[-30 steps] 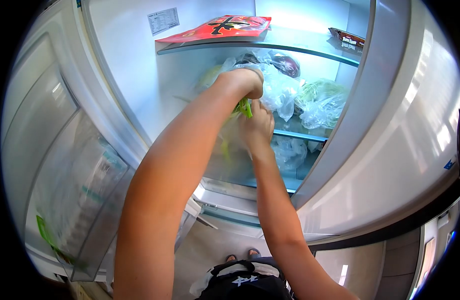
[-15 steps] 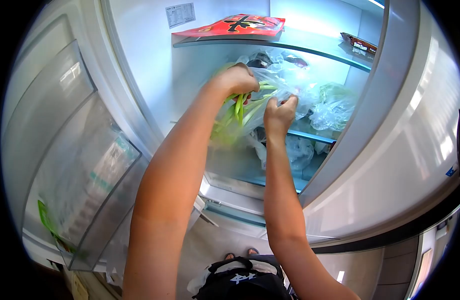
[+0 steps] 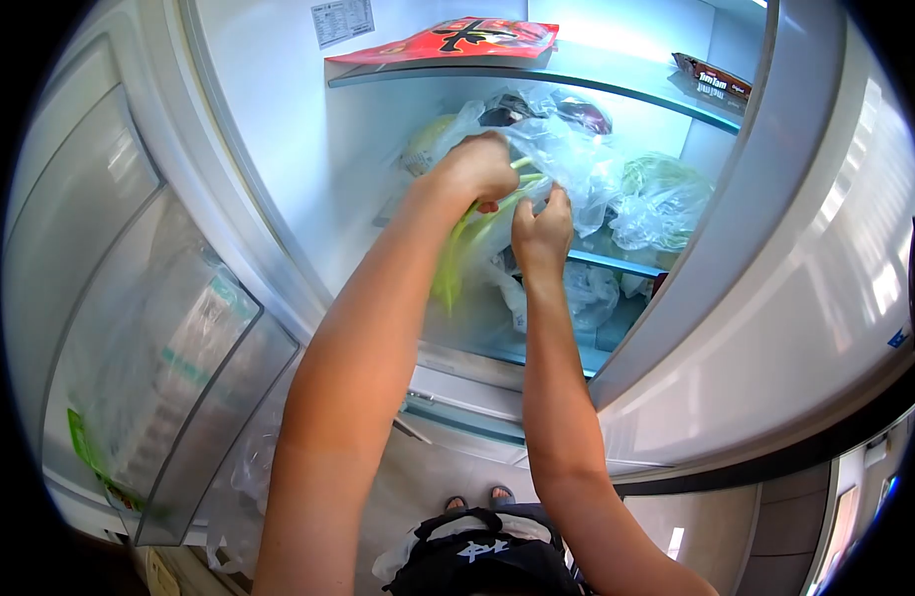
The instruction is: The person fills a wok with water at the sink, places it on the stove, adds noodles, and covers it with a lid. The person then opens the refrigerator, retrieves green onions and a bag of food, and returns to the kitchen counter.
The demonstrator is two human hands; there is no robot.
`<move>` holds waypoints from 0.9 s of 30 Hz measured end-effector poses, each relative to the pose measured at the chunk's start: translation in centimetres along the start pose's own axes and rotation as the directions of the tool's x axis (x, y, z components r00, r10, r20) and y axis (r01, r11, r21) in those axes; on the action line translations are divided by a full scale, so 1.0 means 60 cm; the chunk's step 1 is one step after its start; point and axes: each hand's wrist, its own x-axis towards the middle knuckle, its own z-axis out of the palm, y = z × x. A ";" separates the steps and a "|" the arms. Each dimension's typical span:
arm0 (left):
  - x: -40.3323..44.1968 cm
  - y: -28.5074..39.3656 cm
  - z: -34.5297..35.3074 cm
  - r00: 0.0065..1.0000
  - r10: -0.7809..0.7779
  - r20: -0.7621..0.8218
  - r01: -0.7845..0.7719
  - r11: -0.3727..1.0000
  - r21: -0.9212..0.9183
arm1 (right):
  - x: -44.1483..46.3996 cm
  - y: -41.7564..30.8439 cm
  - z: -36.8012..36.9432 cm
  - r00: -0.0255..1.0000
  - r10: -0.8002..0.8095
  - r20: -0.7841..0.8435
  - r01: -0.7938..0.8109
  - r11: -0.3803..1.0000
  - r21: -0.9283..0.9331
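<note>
My left hand (image 3: 480, 171) is closed around a bunch of scallions (image 3: 452, 260) in front of the fridge's middle shelf. Their green leaves hang down below the fist, blurred at the tips, and the paler stalks point right toward a clear plastic bag (image 3: 565, 149). With fingers pinched, my right hand (image 3: 544, 230) grips the edge of that bag, just right of the stalks. How far the stalks reach into the bag is hard to make out. Behind my hands, dark purple produce (image 3: 505, 107) in plastic and a pale round item (image 3: 430, 141) rest on the shelf.
A red packet (image 3: 448, 42) and a Tim Tam pack (image 3: 714, 77) lie on the upper glass shelf. Bagged leafy greens (image 3: 664, 204) sit at the right. More plastic bags (image 3: 589, 294) fill the lower shelf. The open door's bins (image 3: 169, 338) flank my left arm.
The scallions have swung down and slightly right, with less leaf spread at the left. My right hand has shifted a little left with the bag. The pale round item shows more clearly.
</note>
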 end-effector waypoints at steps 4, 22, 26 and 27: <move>-0.024 0.013 -0.008 0.997 0.060 -0.042 -0.056 0.995 0.082 | 0.002 -0.008 0.008 0.997 0.010 0.081 -0.002 0.995 -0.095; -0.224 -0.010 -0.048 0.748 0.174 -0.640 0.002 0.964 0.265 | 0.073 0.015 0.041 0.959 0.275 0.071 -0.257 0.946 -0.197; -0.344 0.017 -0.022 0.685 -0.029 -0.728 0.027 1.000 -0.014 | 0.073 0.017 0.048 0.956 0.288 0.059 -0.276 0.948 -0.158; -0.362 0.016 -0.005 0.684 -0.032 -0.729 0.026 0.999 -0.019 | 0.072 0.020 0.053 0.967 0.249 0.049 -0.240 0.961 -0.140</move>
